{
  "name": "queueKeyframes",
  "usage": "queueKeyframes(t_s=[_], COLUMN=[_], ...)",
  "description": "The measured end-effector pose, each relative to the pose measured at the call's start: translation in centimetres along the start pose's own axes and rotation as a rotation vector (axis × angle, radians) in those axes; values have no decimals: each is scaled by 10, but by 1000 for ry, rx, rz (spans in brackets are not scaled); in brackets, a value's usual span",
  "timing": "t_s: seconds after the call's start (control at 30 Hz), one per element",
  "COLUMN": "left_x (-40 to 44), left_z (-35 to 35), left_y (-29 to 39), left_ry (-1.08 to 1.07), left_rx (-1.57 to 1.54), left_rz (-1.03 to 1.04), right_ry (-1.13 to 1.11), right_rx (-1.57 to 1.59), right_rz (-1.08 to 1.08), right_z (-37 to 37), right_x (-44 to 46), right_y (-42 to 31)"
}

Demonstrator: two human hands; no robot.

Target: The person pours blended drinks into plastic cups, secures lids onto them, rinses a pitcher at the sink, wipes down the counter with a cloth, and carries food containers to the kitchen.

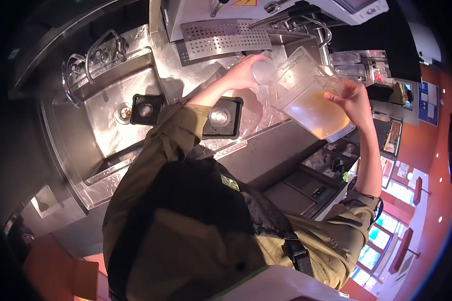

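Note:
My right hand (354, 103) grips the handle of a clear blender jar (314, 113), which is tilted over the counter's edge. Yellow-orange liquid lies along the jar's lower side. My left hand (242, 73) is wrapped round a clear cup (262, 71), close to the jar's open end. Whether any liquid is in the cup I cannot tell. Below my left forearm a square black-rimmed base (234, 118) with a round metal centre rests on the steel counter (271, 118).
On the left is a steel sink (103, 108) with a faucet (88, 62), a drain and a smaller black square piece (145, 109). A perforated metal tray (226, 37) lies behind my left hand. More clear containers (347, 65) stand at the back right. Open compartments (331, 160) sit below the counter.

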State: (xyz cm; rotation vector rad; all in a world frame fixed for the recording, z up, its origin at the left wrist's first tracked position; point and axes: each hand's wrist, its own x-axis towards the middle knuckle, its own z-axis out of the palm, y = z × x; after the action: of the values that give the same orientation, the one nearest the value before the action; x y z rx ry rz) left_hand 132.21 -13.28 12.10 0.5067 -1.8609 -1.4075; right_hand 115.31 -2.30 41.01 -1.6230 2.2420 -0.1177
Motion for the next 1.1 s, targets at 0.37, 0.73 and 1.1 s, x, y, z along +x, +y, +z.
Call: queueKeyframes(t_s=[0.37, 0.73, 1.1], left_x=[-27, -16, -29], left_z=[44, 80, 110], left_y=[41, 47, 47], left_ry=[254, 342, 386], left_rx=[211, 231, 184], left_rz=[-121, -157, -163], right_ry=[-53, -49, -61], right_rx=[-120, -115, -127], right_rz=[-64, -80, -39], right_z=[-10, -19, -21], right_x=[6, -8, -17], right_y=[-24, 33, 41])
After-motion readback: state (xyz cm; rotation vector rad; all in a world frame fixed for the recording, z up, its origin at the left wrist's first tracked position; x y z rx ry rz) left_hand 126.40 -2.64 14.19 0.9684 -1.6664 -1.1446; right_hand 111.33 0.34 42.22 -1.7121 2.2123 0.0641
